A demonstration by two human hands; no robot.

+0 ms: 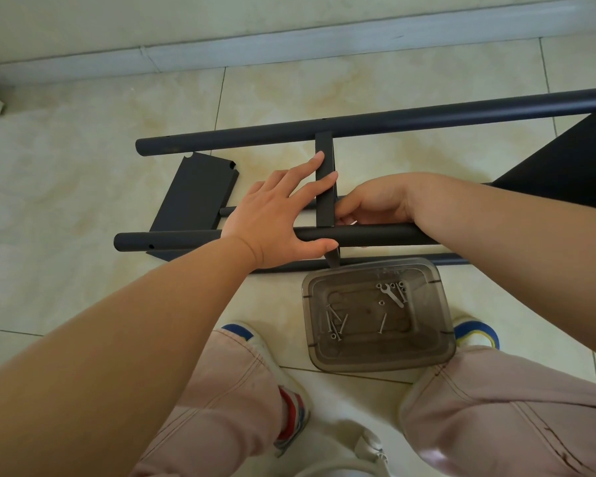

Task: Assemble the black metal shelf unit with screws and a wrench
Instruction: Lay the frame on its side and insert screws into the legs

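Shelf (325,177): steadied edge-up between two tubes.
Left hand (276,215): flat, fingers straight against shelf.
Right hand (372,204): something small pinched; grip partly hidden.

My right hand (372,204) curls behind the crossbar (325,187), so I can't tell what its fingertips hold. The far tube (375,125) and shelf panel (572,166) run off the right edge. Small parts in the tub (444,325) are too tiny to sort.

A room in a home, by the look of it: glossy beige marbled floor tiles (83,187) with dark grout lines, meeting a pale wall (221,15) along a grey tiled skirting (289,46).
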